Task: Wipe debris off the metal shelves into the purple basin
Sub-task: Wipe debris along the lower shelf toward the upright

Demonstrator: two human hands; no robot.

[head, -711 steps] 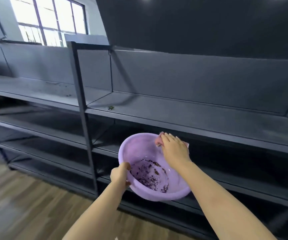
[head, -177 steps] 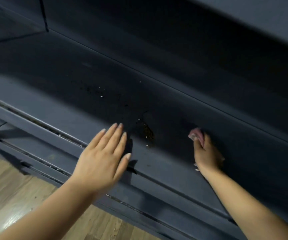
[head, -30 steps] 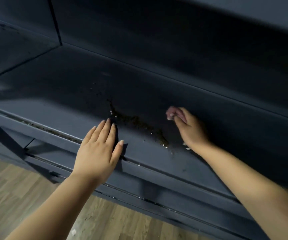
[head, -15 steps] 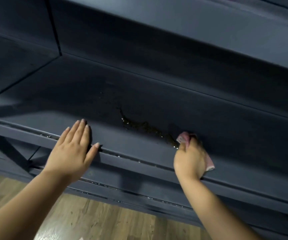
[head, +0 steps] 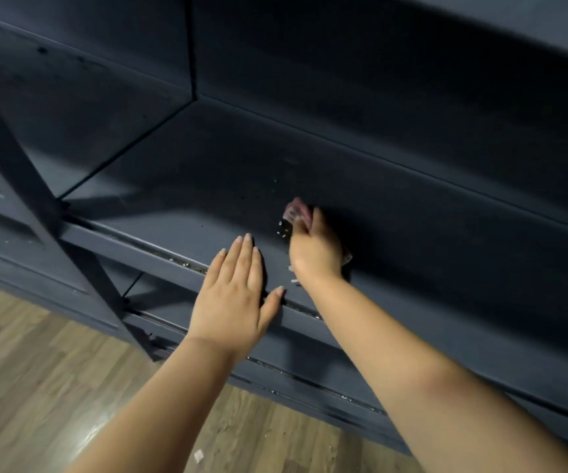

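Observation:
My right hand (head: 316, 249) presses a pink cloth (head: 297, 210) onto the dark metal shelf (head: 180, 186), its fingers closed around the cloth. Small pale crumbs of debris (head: 284, 230) lie just left of the cloth, between my two hands. My left hand (head: 238, 295) lies flat and open at the shelf's front edge, fingers together and pointing inward, holding nothing. The purple basin is not in view.
A dark upright post with a diagonal brace (head: 26, 186) stands at the left. Lower shelf rails (head: 303, 377) run below the front edge, with bits of debris in the groove. Wooden floor (head: 36, 387) lies beneath, with a small scrap (head: 199, 456) on it.
My right hand has pushed the cloth leftward along the shelf, gathering the trail of debris toward my left hand. My left hand has shifted right, so the two hands are now close together.

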